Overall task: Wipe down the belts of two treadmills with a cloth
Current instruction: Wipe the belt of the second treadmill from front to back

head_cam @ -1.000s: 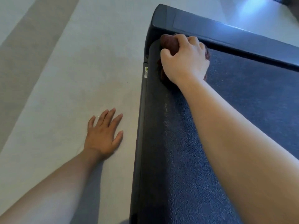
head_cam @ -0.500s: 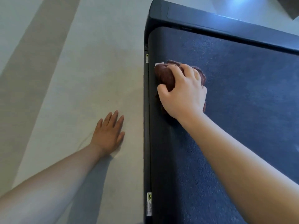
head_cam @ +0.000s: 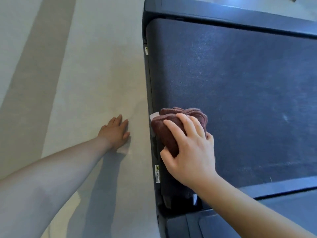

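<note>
Head view: the right hand (head_cam: 190, 150) holds a bunched maroon cloth (head_cam: 163, 134) down on the dark treadmill belt (head_cam: 240, 100). Its fingers (head_cam: 186, 123) curl over the top of the wad and the thumb hooks the near side. The cloth sits at the belt's left edge, touching the side rail (head_cam: 151, 100). The left hand (head_cam: 116, 133) lies on the pale floor (head_cam: 77, 83) just beside the treadmill with its fingers straight and nearly together, holding nothing and apparently propping the body.

The likeliest trouble is at that edge. A white tag (head_cam: 154, 115) sticks out of the cloth right over the seam between belt and rail. If the stroke hugs the rail, the tag or a loose fold could probably drag into the gap and snag.

The cloth is wadded rather than spread, so each pass likely cleans only a narrow strip. Pale scuffs (head_cam: 284, 117) show far to the right, and lanes could be missed between strokes.

Hard pressure may shift the belt underneath, so that the cloth travels with it instead of scrubbing. The folds ahead of the fingers could also roll under and pull free of the hold.

A long reach to the right would load the propping hand, which might slide on the smooth floor.
</note>
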The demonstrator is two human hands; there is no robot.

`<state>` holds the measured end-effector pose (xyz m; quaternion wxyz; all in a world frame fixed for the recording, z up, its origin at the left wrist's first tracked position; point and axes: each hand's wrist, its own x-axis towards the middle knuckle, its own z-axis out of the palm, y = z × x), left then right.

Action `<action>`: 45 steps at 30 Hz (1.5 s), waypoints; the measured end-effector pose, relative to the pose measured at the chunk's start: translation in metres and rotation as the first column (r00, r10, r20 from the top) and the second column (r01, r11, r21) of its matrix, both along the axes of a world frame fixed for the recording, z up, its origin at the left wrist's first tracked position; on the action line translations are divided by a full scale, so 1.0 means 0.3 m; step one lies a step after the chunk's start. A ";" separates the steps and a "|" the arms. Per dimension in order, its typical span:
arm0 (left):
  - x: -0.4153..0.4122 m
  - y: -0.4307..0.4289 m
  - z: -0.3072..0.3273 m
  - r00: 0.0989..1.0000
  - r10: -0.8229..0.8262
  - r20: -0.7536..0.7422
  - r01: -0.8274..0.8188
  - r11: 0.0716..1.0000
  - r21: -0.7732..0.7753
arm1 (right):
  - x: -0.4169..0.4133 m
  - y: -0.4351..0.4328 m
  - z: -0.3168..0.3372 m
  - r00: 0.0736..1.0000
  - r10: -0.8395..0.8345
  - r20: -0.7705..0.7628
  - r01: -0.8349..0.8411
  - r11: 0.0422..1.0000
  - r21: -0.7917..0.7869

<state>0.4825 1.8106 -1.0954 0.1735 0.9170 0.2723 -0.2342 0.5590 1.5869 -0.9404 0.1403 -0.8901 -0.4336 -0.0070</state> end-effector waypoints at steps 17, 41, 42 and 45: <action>-0.147 -0.368 0.445 0.888 0.256 0.382 -0.170 0.954 -0.245 | 0.090 -0.301 -0.019 0.977 0.213 0.006 -0.212 0.970 0.122; -0.036 -0.467 0.504 0.826 -0.082 0.558 0.142 0.988 -0.064 | 0.219 -0.458 -0.025 0.995 0.094 -0.017 -0.092 0.991 0.097; -0.037 -0.468 0.500 0.826 -0.079 0.559 0.142 0.987 -0.070 | 0.220 -0.455 -0.026 0.996 0.087 -0.012 -0.085 0.991 0.103; -0.040 -0.473 0.496 0.822 -0.088 0.563 0.153 0.986 -0.069 | 0.222 -0.425 -0.025 0.998 0.067 -0.006 -0.066 0.992 0.108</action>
